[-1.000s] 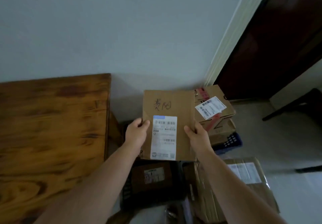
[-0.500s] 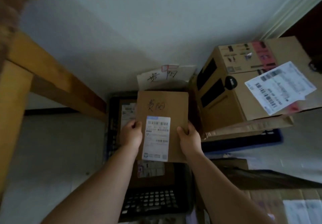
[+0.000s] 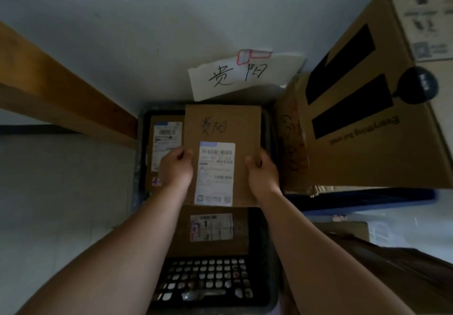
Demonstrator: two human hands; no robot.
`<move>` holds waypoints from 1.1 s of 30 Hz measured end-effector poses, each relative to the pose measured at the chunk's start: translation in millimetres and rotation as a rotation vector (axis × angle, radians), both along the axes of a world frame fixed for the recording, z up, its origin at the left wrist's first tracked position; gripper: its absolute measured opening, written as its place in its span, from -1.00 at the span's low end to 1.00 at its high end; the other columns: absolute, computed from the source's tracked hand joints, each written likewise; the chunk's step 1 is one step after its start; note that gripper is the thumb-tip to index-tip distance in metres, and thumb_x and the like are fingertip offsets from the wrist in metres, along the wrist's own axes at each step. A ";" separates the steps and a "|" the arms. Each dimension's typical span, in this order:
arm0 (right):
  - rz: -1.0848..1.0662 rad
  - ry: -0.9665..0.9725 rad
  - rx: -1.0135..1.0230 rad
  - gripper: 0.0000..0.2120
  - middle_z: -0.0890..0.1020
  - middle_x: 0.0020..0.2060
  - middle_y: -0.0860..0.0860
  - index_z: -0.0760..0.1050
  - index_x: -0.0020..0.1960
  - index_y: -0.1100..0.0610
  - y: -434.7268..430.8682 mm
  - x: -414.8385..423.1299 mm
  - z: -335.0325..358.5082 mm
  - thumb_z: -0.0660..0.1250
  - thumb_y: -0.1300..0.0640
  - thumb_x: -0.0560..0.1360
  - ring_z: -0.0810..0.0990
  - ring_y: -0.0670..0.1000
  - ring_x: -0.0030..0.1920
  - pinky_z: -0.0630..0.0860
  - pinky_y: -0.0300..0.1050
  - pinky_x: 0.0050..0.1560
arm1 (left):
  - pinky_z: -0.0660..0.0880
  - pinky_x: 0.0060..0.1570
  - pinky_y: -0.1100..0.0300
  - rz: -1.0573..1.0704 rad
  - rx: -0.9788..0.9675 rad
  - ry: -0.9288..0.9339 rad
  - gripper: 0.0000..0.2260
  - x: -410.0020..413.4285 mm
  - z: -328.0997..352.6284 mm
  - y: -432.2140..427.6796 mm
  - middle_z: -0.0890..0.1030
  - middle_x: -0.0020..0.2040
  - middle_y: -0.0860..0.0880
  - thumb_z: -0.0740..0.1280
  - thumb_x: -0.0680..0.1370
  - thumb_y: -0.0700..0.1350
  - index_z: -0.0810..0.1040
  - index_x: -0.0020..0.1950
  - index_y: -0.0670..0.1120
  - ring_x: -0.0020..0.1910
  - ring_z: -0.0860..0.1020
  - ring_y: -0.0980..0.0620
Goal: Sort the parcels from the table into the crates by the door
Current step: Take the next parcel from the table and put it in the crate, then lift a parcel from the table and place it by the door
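Black crate point(image 3: 203, 280): nearest to me on the floor, hard plastic with a lattice wall of small square holes.

Parcel in the crate point(image 3: 208, 248): a brown cardboard box lying flat, with a pale printed label on top.

My hands: my left hand point(image 3: 175, 167) pinches the left edge of a flat parcel and my right hand point(image 3: 262, 172) grips its right edge, thumb on top. Neither hand holds anything else.

Flat parcel point(image 3: 221, 123): a thin, stiff rectangle of matte brown cardboard, held level above the crate. Two characters are handwritten near its far end, and a smooth white shipping label point(image 3: 214, 173) sits in the middle.

Step in hand: I judge I am placing this parcel into the black crate.

Next move: it calls for lowering the parcel flat onto those already inside, then letting go with both hands.

Second parcel point(image 3: 164, 148): brown cardboard with a white label, in the crate's far left, just beside my left hand.

Paper sign point(image 3: 242, 74): a white sheet against the wall behind the crate, handwritten with the same two characters.

Large box point(image 3: 362, 118): corrugated cardboard with black printed bars, to the right on a blue crate point(image 3: 367, 199).

Worktop point(image 3: 49, 86): its wooden frame, far left.
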State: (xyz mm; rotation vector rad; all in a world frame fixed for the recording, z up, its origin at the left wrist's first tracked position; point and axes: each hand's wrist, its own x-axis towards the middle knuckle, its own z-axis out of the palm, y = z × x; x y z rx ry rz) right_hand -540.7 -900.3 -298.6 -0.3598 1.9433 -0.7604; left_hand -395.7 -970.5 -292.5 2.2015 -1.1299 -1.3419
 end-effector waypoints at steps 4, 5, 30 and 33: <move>0.045 0.078 0.033 -0.55 0.44 0.36 0.07 0.22 0.50 0.00 -13.9 -12.4 -22.5 0.16 0.06 0.62 0.43 0.13 0.30 0.36 -0.06 0.16 | 0.45 0.22 -0.07 -0.046 0.021 0.036 -0.72 -7.4 -15.8 -6.7 0.58 0.21 -0.11 0.25 0.59 -0.06 0.55 0.26 -0.06 0.17 0.53 -0.13; 0.050 0.099 0.044 -0.55 0.43 0.36 0.09 0.23 0.49 0.01 -15.5 -15.2 -27.3 0.18 0.07 0.62 0.42 0.14 0.32 0.36 -0.05 0.19 | 0.43 0.24 -0.05 -0.066 0.020 0.018 -0.71 -10.6 -21.4 -7.7 0.57 0.23 -0.11 0.25 0.59 -0.06 0.54 0.28 -0.07 0.19 0.51 -0.14; 0.167 0.247 0.168 -0.49 0.40 0.39 0.09 0.20 0.49 0.06 6.2 -15.2 88.7 0.25 0.07 0.58 0.46 0.15 0.30 0.42 -0.12 -0.03 | 0.39 0.28 0.00 0.020 0.083 -0.154 -0.64 -15.3 77.5 18.9 0.49 0.31 -0.18 0.25 0.58 -0.09 0.42 0.37 -0.13 0.26 0.46 -0.18; 0.092 0.214 0.087 -0.48 0.42 0.37 0.09 0.23 0.48 0.06 19.3 -4.4 148.7 0.29 0.10 0.56 0.47 0.11 0.29 0.36 -0.16 -0.05 | 0.45 0.21 0.00 0.044 0.018 -0.049 -0.66 -17.8 147.7 30.1 0.53 0.26 -0.15 0.27 0.57 -0.09 0.46 0.34 -0.11 0.21 0.50 -0.15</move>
